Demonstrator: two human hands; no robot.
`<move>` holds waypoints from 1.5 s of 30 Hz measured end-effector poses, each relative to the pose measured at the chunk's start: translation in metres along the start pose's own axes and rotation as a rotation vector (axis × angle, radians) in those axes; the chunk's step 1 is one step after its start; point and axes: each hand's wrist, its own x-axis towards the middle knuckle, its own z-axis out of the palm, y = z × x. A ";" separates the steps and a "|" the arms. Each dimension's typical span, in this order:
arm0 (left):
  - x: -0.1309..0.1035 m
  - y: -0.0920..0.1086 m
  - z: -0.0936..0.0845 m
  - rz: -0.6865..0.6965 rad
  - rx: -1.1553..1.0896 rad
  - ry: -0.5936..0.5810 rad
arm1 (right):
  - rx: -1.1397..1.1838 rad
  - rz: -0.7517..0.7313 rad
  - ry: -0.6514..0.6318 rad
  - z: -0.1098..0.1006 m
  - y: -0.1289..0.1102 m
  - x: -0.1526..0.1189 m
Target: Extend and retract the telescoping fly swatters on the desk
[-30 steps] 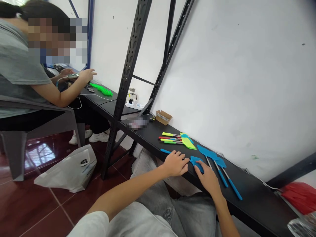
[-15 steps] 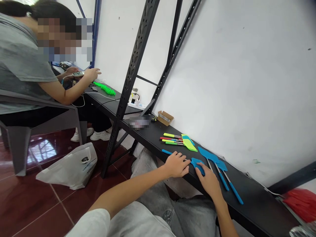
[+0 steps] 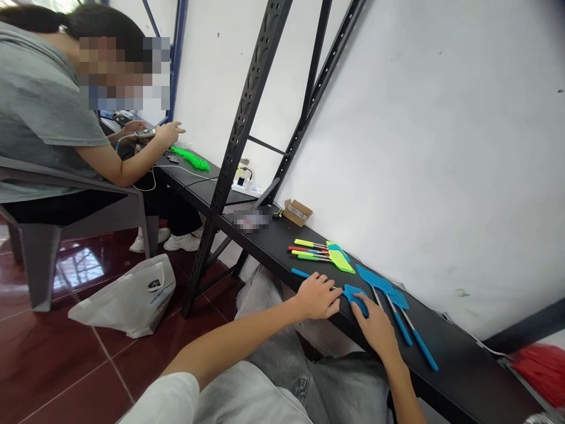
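My left hand (image 3: 316,295) rests on the front edge of the black shelf (image 3: 445,335), over the thin rod of a blue fly swatter whose blue handle (image 3: 300,272) sticks out to the left. My right hand (image 3: 375,325) lies with its fingertips on that swatter's blue head (image 3: 353,292). Two more blue swatters (image 3: 397,309) lie just right of my hands. A small pile of green, yellow and red-handled swatters (image 3: 324,253) sits behind my left hand. I cannot see whether my left fingers pinch the rod.
Another person in a grey shirt (image 3: 39,112) sits on a grey chair at the left, holding a phone (image 3: 145,132). A small cardboard box (image 3: 298,212), a power strip (image 3: 245,185), black rack uprights (image 3: 247,118) and a white bag (image 3: 128,297) on the floor are nearby.
The view has shifted slightly; both hands stay on the blue swatter with almost no movement.
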 end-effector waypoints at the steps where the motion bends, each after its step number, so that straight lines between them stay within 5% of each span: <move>1: 0.000 0.000 0.000 0.000 0.001 -0.001 | -0.001 0.001 0.001 0.000 0.000 0.000; 45: 0.001 -0.001 -0.006 0.005 0.000 -0.037 | -0.048 -0.004 0.063 -0.002 -0.009 -0.002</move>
